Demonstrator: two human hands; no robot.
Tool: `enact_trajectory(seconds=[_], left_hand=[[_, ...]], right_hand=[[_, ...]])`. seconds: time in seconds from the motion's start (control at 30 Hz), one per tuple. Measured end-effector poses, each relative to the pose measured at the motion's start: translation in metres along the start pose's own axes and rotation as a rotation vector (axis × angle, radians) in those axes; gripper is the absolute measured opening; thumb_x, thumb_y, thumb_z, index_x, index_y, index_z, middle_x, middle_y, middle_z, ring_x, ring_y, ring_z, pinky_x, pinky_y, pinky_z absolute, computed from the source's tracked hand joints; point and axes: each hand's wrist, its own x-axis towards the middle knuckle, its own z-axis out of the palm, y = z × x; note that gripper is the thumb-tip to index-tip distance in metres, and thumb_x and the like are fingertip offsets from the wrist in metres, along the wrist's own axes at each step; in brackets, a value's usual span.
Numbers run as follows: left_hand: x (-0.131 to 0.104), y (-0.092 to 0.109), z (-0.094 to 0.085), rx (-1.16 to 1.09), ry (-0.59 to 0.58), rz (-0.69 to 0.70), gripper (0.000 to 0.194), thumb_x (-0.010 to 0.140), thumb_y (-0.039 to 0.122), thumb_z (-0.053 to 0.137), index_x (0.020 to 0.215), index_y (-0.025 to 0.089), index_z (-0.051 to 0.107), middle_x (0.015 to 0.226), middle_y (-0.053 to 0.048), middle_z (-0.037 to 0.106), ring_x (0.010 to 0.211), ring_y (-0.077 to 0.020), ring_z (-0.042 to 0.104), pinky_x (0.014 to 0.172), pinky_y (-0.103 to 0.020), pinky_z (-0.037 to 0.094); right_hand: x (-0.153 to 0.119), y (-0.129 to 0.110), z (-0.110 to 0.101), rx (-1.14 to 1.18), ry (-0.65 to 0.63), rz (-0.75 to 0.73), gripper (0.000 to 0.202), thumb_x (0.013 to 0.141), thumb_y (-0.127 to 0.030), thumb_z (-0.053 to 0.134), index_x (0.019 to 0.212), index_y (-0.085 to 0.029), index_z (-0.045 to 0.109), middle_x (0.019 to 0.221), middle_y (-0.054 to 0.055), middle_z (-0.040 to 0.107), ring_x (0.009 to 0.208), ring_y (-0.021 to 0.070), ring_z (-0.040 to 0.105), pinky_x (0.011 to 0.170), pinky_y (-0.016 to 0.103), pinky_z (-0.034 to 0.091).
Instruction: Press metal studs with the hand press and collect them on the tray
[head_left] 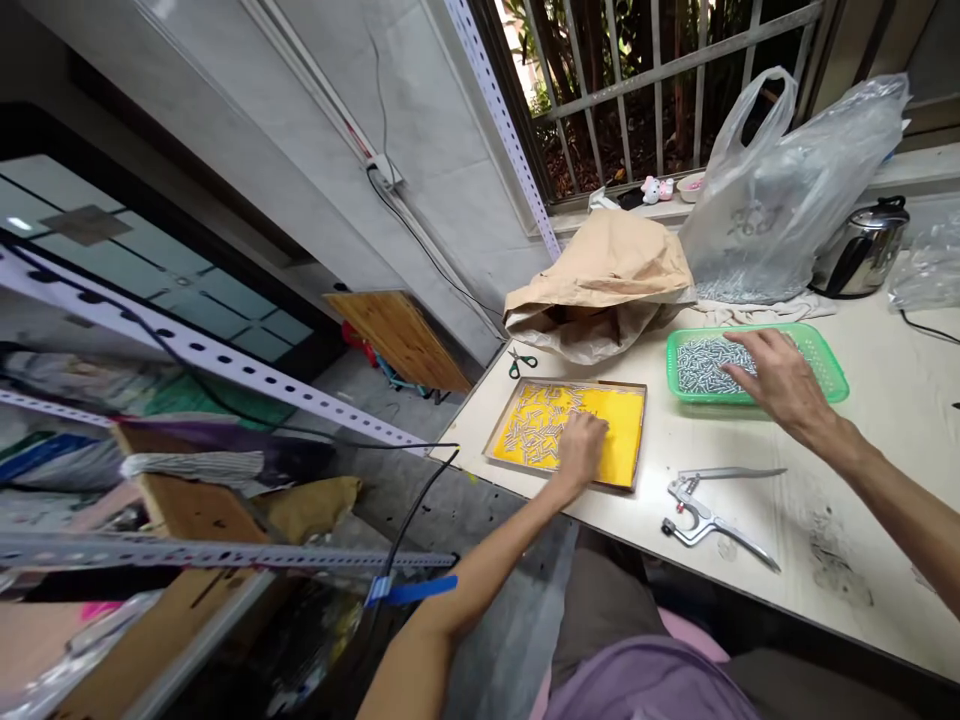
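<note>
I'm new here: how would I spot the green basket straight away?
Find the pale table below the barred window, then the big translucent plastic bag on it. In front of that bag, partly covered by the right hand in this view, sits a shallow basket of small metal pieces. The tray to its left holds similar pieces on yellow, but this basket is green.

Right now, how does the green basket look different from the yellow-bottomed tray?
The green basket has rounded corners; the yellow-bottomed tray has square ones. The basket's silvery pieces lie heaped together, while the tray's silvery pieces are spread thinly. Both containers sit on the table.
</note>
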Motion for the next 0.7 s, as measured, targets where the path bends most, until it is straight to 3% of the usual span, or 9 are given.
enact_trajectory(seconds=[0.1,0.2,0.47,0.7], left_hand=[[0.021,-0.039,-0.006,0.081,-0.058,-0.131,0.016,0.088,0.017,0.052,0.083,0.015,0.067,0.087,-0.008,0.061,0.091,-0.0208,0.052,0.082,-0.034,0.045],[0.032,-0.056,-0.002,0.071,-0.129,-0.143,0.016,0.086,0.017,0.052,0.079,0.014,0.066,0.086,-0.009,0.061,0.093,-0.0216,0.051,0.083,-0.034,0.043],[0.046,-0.069,0.007,-0.01,-0.187,-0.181,0.017,0.077,0.006,0.05,0.067,0.014,0.062,0.073,-0.007,0.061,0.077,-0.0187,0.054,0.074,-0.03,0.041],[0.027,-0.07,0.0,-0.018,-0.192,-0.203,0.015,0.077,0.006,0.051,0.074,0.012,0.063,0.078,-0.008,0.064,0.077,-0.018,0.055,0.072,-0.029,0.041]], right_hand=[[-0.023,-0.005,0.003,0.032,-0.047,-0.026,0.032,0.093,-0.035,0.042,0.116,-0.02,0.059,0.102,0.011,0.059,0.097,0.0278,0.056,0.083,0.045,0.048],[-0.057,-0.017,0.005,0.102,-0.104,-0.05,0.031,0.094,-0.036,0.038,0.108,-0.021,0.062,0.1,0.011,0.061,0.097,0.0269,0.058,0.081,0.043,0.051],[-0.129,-0.025,-0.011,0.265,-0.185,0.107,0.028,0.094,-0.039,0.038,0.098,-0.027,0.064,0.098,0.008,0.064,0.088,0.0226,0.066,0.071,0.034,0.055],[-0.163,-0.021,-0.021,0.317,-0.129,0.209,0.026,0.093,-0.043,0.041,0.094,-0.029,0.063,0.094,0.006,0.066,0.083,0.0209,0.067,0.067,0.032,0.056]])
